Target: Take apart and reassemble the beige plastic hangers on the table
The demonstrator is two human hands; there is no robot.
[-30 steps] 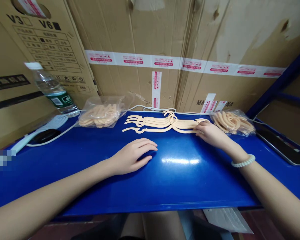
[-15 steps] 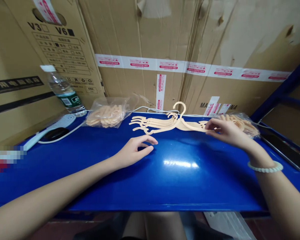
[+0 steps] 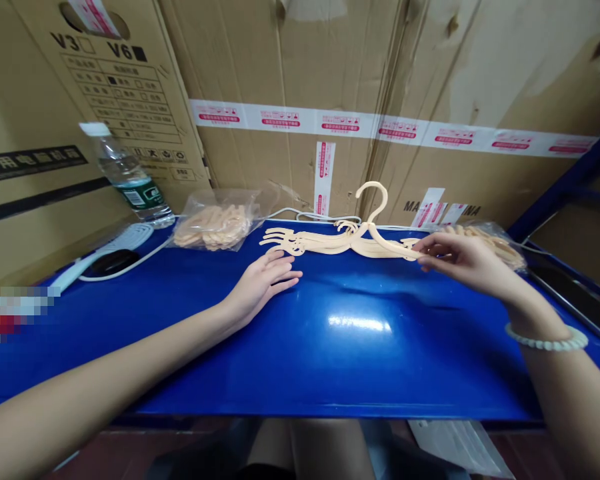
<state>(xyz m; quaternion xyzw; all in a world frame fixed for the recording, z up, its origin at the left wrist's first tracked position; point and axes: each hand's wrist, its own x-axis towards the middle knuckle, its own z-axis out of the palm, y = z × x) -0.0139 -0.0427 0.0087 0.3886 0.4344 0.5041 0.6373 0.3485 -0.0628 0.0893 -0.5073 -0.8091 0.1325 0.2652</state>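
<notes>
The right hand [image 3: 455,260] pinches 1 cream plastic hanger [image 3: 380,235] by its arm tip, tilting it up off the stack of hangers [image 3: 320,241] at the back of the blue table [image 3: 360,360]. The left hand [image 3: 263,283] lies flat and open, empty, fingertips just beside the stack.

Shiny blue tabletop [image 3: 360,360] with a light glare on it, taped cardboard boxes [image 3: 290,80] stacked right behind, blue metal frame [image 3: 570,179] off right, reddish floor [image 3: 525,457] underneath.
</notes>
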